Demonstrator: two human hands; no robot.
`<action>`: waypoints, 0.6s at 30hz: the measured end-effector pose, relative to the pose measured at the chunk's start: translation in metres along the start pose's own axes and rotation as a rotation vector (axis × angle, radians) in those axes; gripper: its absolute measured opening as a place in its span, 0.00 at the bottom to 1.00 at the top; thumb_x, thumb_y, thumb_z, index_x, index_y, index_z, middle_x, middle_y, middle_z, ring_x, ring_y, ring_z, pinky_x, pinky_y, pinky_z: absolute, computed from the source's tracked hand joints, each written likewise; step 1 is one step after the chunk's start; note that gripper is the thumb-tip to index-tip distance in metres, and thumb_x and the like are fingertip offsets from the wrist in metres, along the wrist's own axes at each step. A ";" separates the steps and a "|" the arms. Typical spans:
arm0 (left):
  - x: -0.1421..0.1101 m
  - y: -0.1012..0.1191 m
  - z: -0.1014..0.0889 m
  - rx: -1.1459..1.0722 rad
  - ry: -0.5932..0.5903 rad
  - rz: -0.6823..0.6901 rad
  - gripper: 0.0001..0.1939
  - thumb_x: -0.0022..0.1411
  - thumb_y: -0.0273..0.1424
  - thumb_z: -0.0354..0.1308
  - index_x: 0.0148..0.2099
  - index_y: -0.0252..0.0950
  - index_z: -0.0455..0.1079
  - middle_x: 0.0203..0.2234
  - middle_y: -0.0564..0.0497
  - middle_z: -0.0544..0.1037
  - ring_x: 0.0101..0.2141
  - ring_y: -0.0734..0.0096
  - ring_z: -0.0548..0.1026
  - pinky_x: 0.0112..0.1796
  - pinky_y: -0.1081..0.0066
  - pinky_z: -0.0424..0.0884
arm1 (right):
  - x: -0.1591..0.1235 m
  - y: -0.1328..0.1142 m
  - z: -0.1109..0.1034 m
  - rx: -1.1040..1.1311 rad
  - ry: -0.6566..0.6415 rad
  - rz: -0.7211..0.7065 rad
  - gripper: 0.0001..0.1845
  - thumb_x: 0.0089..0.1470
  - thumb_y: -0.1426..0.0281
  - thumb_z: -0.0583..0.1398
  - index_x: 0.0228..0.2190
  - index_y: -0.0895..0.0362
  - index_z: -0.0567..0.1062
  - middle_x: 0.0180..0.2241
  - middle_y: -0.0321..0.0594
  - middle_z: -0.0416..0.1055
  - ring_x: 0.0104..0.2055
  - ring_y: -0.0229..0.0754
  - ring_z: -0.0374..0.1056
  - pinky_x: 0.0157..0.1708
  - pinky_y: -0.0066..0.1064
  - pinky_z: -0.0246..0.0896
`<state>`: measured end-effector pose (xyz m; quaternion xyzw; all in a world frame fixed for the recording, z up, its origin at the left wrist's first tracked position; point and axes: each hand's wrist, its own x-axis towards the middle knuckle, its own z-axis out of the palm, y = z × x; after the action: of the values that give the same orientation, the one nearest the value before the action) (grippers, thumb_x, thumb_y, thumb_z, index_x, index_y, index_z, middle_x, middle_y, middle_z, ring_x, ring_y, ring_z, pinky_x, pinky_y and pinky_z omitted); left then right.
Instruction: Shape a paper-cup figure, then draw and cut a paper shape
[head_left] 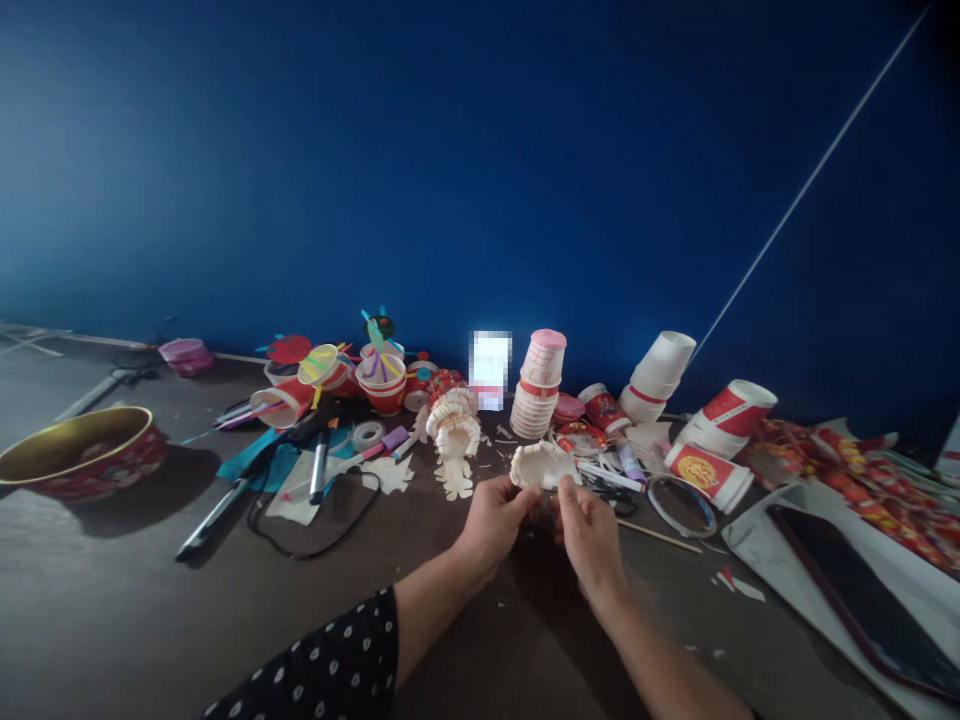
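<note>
Both my hands hold a cream paper cup piece (541, 466) with a curled, scalloped rim, low over the dark tabletop. My left hand (495, 520) grips its left side, and my right hand (589, 535) pinches its right side. Part of the piece is hidden behind my fingers. A dark sleeve with white dots covers my left forearm. Just to the left stands a paper-cup craft (454, 430) with curled strips and hanging cut-paper tentacles. Small paper scraps lie around it.
Several stacks of paper cups (536, 395) stand against the blue wall. Colored cup crafts, a tape roll (367, 435), a black-corded glue gun (214, 518) and markers lie to the left. A gold-lined bowl (79, 450) sits far left, and a dark tablet (862, 600) lies right.
</note>
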<state>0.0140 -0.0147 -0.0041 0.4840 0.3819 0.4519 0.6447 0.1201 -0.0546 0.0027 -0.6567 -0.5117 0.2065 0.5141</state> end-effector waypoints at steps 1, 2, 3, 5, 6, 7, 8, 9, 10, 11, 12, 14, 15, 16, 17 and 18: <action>0.000 -0.001 0.000 0.040 -0.006 0.020 0.15 0.44 0.39 0.59 0.19 0.32 0.65 0.11 0.55 0.66 0.14 0.80 0.59 0.18 0.77 0.53 | 0.000 -0.001 0.000 0.011 -0.027 0.007 0.22 0.50 0.55 0.50 0.13 0.55 0.64 0.08 0.32 0.58 0.12 0.35 0.56 0.13 0.25 0.49; 0.001 -0.002 -0.001 0.070 -0.014 0.038 0.15 0.44 0.39 0.59 0.18 0.32 0.65 0.11 0.55 0.66 0.14 0.80 0.59 0.17 0.77 0.53 | 0.000 -0.002 0.000 0.025 -0.038 0.014 0.22 0.49 0.55 0.51 0.12 0.55 0.63 0.08 0.31 0.58 0.12 0.35 0.56 0.13 0.25 0.49; 0.001 -0.003 -0.001 0.088 -0.020 0.055 0.14 0.44 0.38 0.59 0.18 0.32 0.65 0.11 0.55 0.66 0.14 0.80 0.59 0.17 0.77 0.53 | 0.001 -0.003 0.000 0.047 -0.049 0.021 0.21 0.48 0.55 0.52 0.12 0.55 0.62 0.09 0.31 0.59 0.12 0.35 0.56 0.13 0.25 0.49; 0.000 -0.004 -0.001 0.093 -0.029 0.075 0.13 0.45 0.36 0.59 0.18 0.32 0.65 0.11 0.55 0.66 0.14 0.80 0.60 0.18 0.77 0.54 | 0.001 -0.003 0.001 0.097 -0.052 0.033 0.20 0.48 0.56 0.53 0.13 0.55 0.62 0.09 0.31 0.59 0.13 0.35 0.57 0.13 0.25 0.50; 0.000 -0.003 -0.001 0.086 -0.027 0.071 0.12 0.45 0.36 0.58 0.18 0.32 0.65 0.11 0.55 0.66 0.14 0.79 0.61 0.18 0.77 0.55 | 0.001 -0.002 0.002 0.124 -0.061 0.042 0.20 0.47 0.56 0.54 0.14 0.55 0.63 0.10 0.31 0.60 0.13 0.35 0.57 0.13 0.25 0.50; 0.000 -0.003 -0.001 0.073 -0.020 0.056 0.12 0.45 0.35 0.58 0.19 0.33 0.65 0.11 0.55 0.66 0.14 0.79 0.61 0.18 0.77 0.56 | 0.001 -0.001 0.002 0.151 -0.076 0.049 0.18 0.47 0.57 0.54 0.15 0.56 0.64 0.11 0.32 0.61 0.14 0.35 0.58 0.13 0.24 0.51; 0.001 -0.002 -0.001 0.057 -0.013 0.039 0.12 0.46 0.35 0.58 0.19 0.33 0.65 0.11 0.55 0.66 0.14 0.79 0.62 0.18 0.77 0.56 | 0.000 0.000 0.003 0.176 -0.096 0.053 0.17 0.48 0.58 0.54 0.17 0.56 0.66 0.12 0.32 0.62 0.14 0.35 0.58 0.13 0.24 0.52; 0.001 -0.002 -0.001 0.036 -0.004 0.024 0.12 0.46 0.34 0.58 0.18 0.33 0.64 0.11 0.55 0.66 0.14 0.79 0.62 0.19 0.77 0.56 | 0.000 0.000 0.004 0.201 -0.118 0.052 0.16 0.48 0.58 0.54 0.19 0.57 0.67 0.14 0.33 0.64 0.15 0.35 0.59 0.14 0.24 0.53; 0.002 -0.001 -0.002 0.015 0.005 0.011 0.12 0.46 0.34 0.57 0.18 0.33 0.64 0.11 0.54 0.66 0.14 0.79 0.62 0.19 0.77 0.56 | 0.000 0.001 0.004 0.223 -0.137 0.046 0.15 0.48 0.59 0.54 0.20 0.57 0.67 0.15 0.34 0.65 0.15 0.35 0.59 0.14 0.24 0.53; 0.002 0.000 -0.002 -0.004 0.013 0.005 0.12 0.46 0.34 0.57 0.17 0.32 0.63 0.11 0.54 0.66 0.14 0.79 0.62 0.19 0.77 0.56 | -0.001 0.001 0.005 0.236 -0.150 0.037 0.15 0.49 0.60 0.54 0.21 0.58 0.68 0.16 0.34 0.66 0.16 0.35 0.59 0.15 0.24 0.54; 0.003 0.001 -0.002 -0.019 0.023 0.000 0.12 0.46 0.33 0.57 0.17 0.32 0.63 0.11 0.54 0.66 0.14 0.80 0.61 0.19 0.77 0.56 | -0.001 0.000 0.005 0.243 -0.157 0.030 0.14 0.49 0.60 0.54 0.22 0.58 0.68 0.17 0.35 0.66 0.16 0.35 0.59 0.15 0.24 0.54; 0.003 0.002 -0.003 -0.043 0.046 -0.014 0.12 0.46 0.33 0.57 0.16 0.32 0.63 0.11 0.54 0.66 0.14 0.80 0.61 0.19 0.77 0.55 | -0.003 -0.002 0.005 0.251 -0.162 0.037 0.13 0.49 0.61 0.54 0.25 0.58 0.70 0.17 0.35 0.66 0.16 0.36 0.60 0.15 0.24 0.55; 0.003 0.002 -0.003 -0.057 0.056 -0.023 0.12 0.46 0.33 0.57 0.17 0.32 0.64 0.11 0.54 0.66 0.14 0.80 0.61 0.19 0.77 0.55 | -0.003 -0.003 0.006 0.259 -0.163 0.051 0.13 0.48 0.61 0.54 0.27 0.58 0.70 0.17 0.35 0.67 0.17 0.36 0.60 0.16 0.25 0.56; 0.003 0.003 -0.004 -0.073 0.062 -0.032 0.12 0.46 0.33 0.57 0.17 0.32 0.64 0.11 0.54 0.66 0.14 0.80 0.61 0.19 0.77 0.55 | -0.003 -0.003 0.006 0.270 -0.165 0.067 0.13 0.48 0.61 0.55 0.29 0.59 0.71 0.17 0.35 0.67 0.17 0.37 0.61 0.16 0.25 0.57; 0.003 0.003 -0.004 -0.090 0.065 -0.042 0.12 0.45 0.33 0.57 0.17 0.32 0.64 0.11 0.54 0.66 0.14 0.80 0.61 0.18 0.77 0.55 | -0.004 -0.004 0.006 0.283 -0.170 0.082 0.13 0.48 0.62 0.55 0.30 0.59 0.71 0.18 0.35 0.67 0.17 0.37 0.62 0.16 0.26 0.58; 0.004 0.003 -0.004 -0.107 0.063 -0.051 0.11 0.45 0.33 0.57 0.18 0.32 0.64 0.11 0.54 0.66 0.14 0.80 0.61 0.18 0.77 0.55 | -0.004 -0.004 0.006 0.295 -0.177 0.095 0.14 0.47 0.62 0.55 0.32 0.59 0.70 0.18 0.36 0.68 0.18 0.37 0.62 0.16 0.26 0.58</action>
<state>0.0107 -0.0099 -0.0026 0.4245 0.3897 0.4701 0.6685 0.1115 -0.0551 0.0032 -0.5769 -0.4874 0.3604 0.5475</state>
